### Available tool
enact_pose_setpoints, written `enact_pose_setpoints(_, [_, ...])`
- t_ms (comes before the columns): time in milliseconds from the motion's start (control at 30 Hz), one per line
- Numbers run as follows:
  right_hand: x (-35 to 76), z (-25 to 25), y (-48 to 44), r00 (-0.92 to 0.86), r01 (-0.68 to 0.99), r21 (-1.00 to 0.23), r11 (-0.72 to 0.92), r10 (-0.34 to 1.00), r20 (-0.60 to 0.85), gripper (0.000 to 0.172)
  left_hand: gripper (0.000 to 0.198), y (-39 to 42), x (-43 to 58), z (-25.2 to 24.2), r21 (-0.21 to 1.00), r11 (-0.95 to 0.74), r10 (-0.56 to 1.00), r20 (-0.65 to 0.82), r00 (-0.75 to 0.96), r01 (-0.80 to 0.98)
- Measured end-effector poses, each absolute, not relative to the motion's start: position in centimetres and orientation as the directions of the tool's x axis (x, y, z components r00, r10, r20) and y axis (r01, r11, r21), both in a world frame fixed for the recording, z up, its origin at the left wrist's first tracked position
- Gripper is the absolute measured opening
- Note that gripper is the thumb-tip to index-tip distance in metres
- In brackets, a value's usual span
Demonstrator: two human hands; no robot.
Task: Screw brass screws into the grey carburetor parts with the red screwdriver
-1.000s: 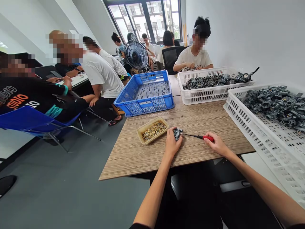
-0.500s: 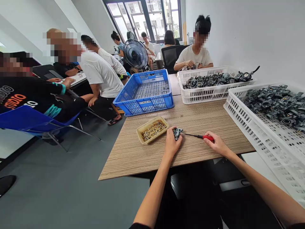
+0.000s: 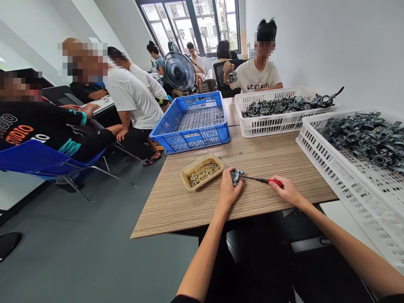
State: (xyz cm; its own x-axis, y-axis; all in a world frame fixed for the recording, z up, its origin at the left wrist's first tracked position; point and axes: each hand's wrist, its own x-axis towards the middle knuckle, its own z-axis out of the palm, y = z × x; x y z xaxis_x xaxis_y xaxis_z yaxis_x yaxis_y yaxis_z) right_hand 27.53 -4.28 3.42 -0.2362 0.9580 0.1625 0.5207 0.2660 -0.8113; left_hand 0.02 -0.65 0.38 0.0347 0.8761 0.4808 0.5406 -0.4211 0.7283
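Observation:
My left hand point(image 3: 229, 189) is closed around a small grey metal part point(image 3: 235, 176), perhaps a carburetor body, low over the wood-grain table point(image 3: 176, 210). In my right hand point(image 3: 288, 191) is a screwdriver point(image 3: 274, 183) with a red and black handle. Its thin shaft points left, and the tip meets the metal part's right side; the exact contact is too small to make out. Just left of my left hand stands a cream tray point(image 3: 186, 182) with many small brass-coloured pieces in it.
A blue crate point(image 3: 192, 141) stands at the table's far left. Two white crates, one at the back point(image 3: 268, 129) and one at right point(image 3: 339, 172), hold heaps of grey metal parts. Across the table sits a co-worker point(image 3: 259, 75) with a part in a raised hand.
My hands and the screwdriver have hardly moved; the metal part has shifted very slightly. The co-worker opposite has raised one hand with a metal part.

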Motion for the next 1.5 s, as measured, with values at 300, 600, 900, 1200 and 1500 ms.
enact_pose_setpoints(300, [27.78, 3.0, -4.09, -0.227, 0.518, -0.812, 0.271, 0.958, 0.174, 0.04, 0.043, -0.55, -0.03, 0.2, 0.728, -0.414, 0.876, 0.482, 0.022, 0.546])
enact_pose_setpoints(600, [27.79, 2.89, -4.12, -0.213, 0.51, -0.823, 0.25, 0.964, 0.161, 0.042, 0.041, -0.61, 0.04, 0.2, 0.738, -0.404, 0.88, 0.475, 0.009, 0.54])
enact_pose_setpoints(900, [28.05, 2.47, -3.9, -0.2, 0.512, -0.82, 0.255, 0.964, 0.175, 0.043, 0.04, -0.56, 0.04, 0.17, 0.738, -0.408, 0.877, 0.48, 0.008, 0.537])
enact_pose_setpoints(1200, [27.95, 2.94, -4.01, -0.197, 0.504, -0.824, 0.258, 0.964, 0.181, 0.044, 0.04, -0.46, 0.01, 0.1, 0.729, -0.421, 0.87, 0.494, 0.011, 0.54])
enact_pose_setpoints(1500, [27.91, 3.28, -4.17, -0.166, 0.498, -0.829, 0.254, 0.966, 0.196, 0.041, 0.043, -0.5, 0.04, 0.22, 0.735, -0.419, 0.872, 0.49, 0.01, 0.533])
